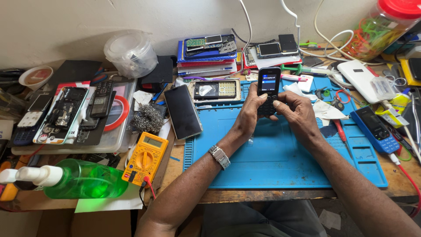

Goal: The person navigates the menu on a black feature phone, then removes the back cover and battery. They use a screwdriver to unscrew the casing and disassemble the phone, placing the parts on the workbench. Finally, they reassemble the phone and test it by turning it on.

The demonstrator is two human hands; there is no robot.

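Cluttered with phone parts and tools, the wooden tabletop (184, 164) stands against a pale wall and carries a blue work mat (272, 158) in the middle. Above the mat's far half, both hands hold a small black keypad phone (268, 90) upright, its screen lit. The left hand (251, 112), with a metal watch (219, 156) on its wrist, is wrapped around the phone's left side, thumb on the keypad. The right hand (297, 112) is closed on the phone's right side, thumb also on the keys. A yellow multimeter (145, 159) lies near left of the mat, beside a green spray bottle (83, 180). A blue keypad phone (376, 128) rests on the mat's right edge, and a dark smartphone (183, 111) lies just left of the mat.
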